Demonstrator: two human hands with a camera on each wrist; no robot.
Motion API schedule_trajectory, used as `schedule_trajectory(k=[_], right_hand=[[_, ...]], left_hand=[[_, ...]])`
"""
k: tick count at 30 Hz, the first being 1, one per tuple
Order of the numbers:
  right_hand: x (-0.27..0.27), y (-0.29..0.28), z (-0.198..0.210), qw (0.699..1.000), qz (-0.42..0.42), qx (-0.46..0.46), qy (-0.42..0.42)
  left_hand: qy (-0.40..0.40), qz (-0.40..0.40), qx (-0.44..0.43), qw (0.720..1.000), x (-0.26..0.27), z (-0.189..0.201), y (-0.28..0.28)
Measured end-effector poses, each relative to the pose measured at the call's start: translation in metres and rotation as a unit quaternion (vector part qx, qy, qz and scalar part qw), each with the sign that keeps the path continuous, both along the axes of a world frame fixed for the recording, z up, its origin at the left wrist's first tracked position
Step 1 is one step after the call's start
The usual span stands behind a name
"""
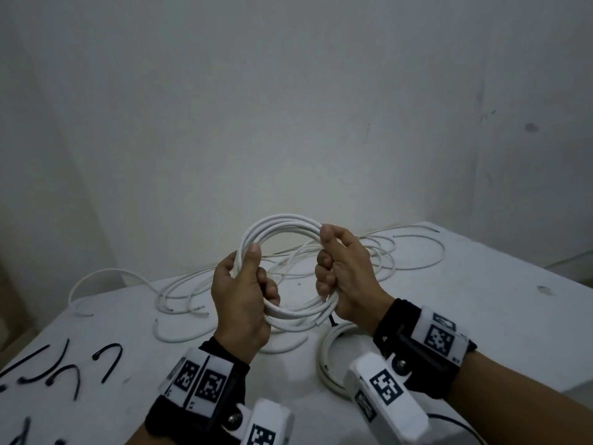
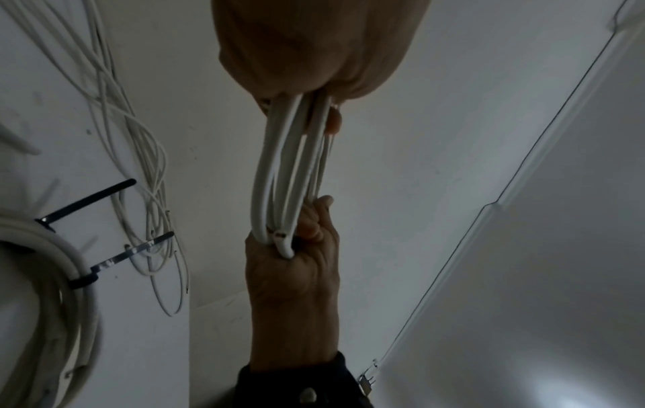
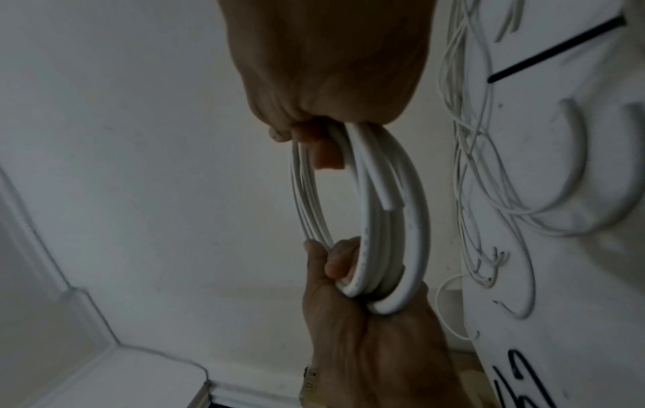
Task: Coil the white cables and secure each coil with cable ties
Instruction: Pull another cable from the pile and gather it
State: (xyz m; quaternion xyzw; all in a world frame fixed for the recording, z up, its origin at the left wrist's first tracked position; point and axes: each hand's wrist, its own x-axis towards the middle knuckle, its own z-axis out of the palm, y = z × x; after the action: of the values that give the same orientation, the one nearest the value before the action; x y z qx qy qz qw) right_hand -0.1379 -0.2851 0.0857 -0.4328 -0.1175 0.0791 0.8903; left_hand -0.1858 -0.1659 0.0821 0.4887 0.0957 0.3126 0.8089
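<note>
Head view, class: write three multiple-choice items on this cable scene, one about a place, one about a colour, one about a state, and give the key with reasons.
1. Where do the loose cable ties lie?
A. on the table's near left
B. in the right hand
C. on the wall

2. What colour are those ties?
A. white
B. black
C. red

3. How is the held coil now?
A. lying flat on the table
B. gripped by both hands, with no tie visible on it
C. hanging from one hand

Key: 1 A, they lie on the white table by the left wrist; 2 B, dark against the white top; 3 B, the left hand and right hand each grip a side.
</note>
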Motion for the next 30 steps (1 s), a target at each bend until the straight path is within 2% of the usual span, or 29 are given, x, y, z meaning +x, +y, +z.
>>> schedule_trajectory(k=[4,6,8,9,10,11,12,13,14,16,17,19,21,23,25,26,28,30], right_hand=[[0.006,0.000,0.001,0.999,0.006,0.011,0.043],[0.008,0.001,0.002,0.999,0.009,0.012,0.052],[0.009,0.002,0.001,0.998,0.010,0.007,0.060],[0.010,0.002,0.001,0.998,0.008,0.002,0.063],[0.010,0.003,0.000,0.998,0.006,-0.003,0.066],[0.010,0.003,0.000,0.998,0.003,-0.007,0.069],[0.009,0.004,0.000,0.998,0.000,-0.009,0.070],[0.008,0.006,0.001,0.998,-0.004,-0.013,0.069],[0.007,0.008,0.001,0.998,-0.008,-0.020,0.064],[0.004,0.012,0.004,0.998,-0.011,-0.042,0.047],[0.002,0.014,0.005,0.998,-0.010,-0.049,0.043],[0.003,0.015,0.006,0.997,0.008,-0.048,0.064],[0.005,0.016,0.007,0.992,0.061,-0.062,0.096],[0.005,0.018,0.012,0.979,0.135,-0.104,0.115],[0.006,0.015,0.018,0.962,0.193,-0.139,0.130],[0.006,0.012,0.019,0.954,0.204,-0.187,0.117],[0.008,0.006,0.016,0.915,0.187,-0.357,0.017],[0.013,0.003,0.010,0.832,0.100,-0.523,-0.155]], left_hand=[[-0.013,-0.014,0.038,0.999,-0.008,-0.004,0.005],[0.000,-0.008,0.110,0.994,-0.013,-0.008,0.004],[0.017,0.026,0.218,0.976,-0.018,-0.011,0.005],[0.025,0.065,0.289,0.955,-0.022,-0.012,0.006],[0.010,0.115,0.372,0.921,-0.026,-0.012,0.008],[-0.020,0.158,0.466,0.870,-0.030,-0.012,0.008],[-0.037,0.178,0.562,0.807,-0.031,-0.012,0.007],[-0.029,0.170,0.639,0.750,-0.032,-0.012,0.004],[0.013,0.123,0.680,0.723,-0.032,-0.012,0.000],[0.136,-0.029,0.664,0.735,-0.033,-0.011,-0.007],[0.161,-0.080,0.647,0.741,-0.032,-0.012,-0.008],[0.145,-0.092,0.664,0.728,-0.029,-0.012,-0.004],[0.126,-0.063,0.676,0.723,-0.029,-0.009,0.003],[0.137,-0.069,0.640,0.753,-0.028,-0.006,0.012],[0.140,-0.116,0.562,0.807,-0.030,0.000,0.021],[0.138,-0.143,0.522,0.829,-0.031,0.005,0.026],[0.148,-0.195,0.455,0.856,-0.034,0.013,0.039],[0.187,-0.256,0.379,0.870,-0.035,0.018,0.051]])
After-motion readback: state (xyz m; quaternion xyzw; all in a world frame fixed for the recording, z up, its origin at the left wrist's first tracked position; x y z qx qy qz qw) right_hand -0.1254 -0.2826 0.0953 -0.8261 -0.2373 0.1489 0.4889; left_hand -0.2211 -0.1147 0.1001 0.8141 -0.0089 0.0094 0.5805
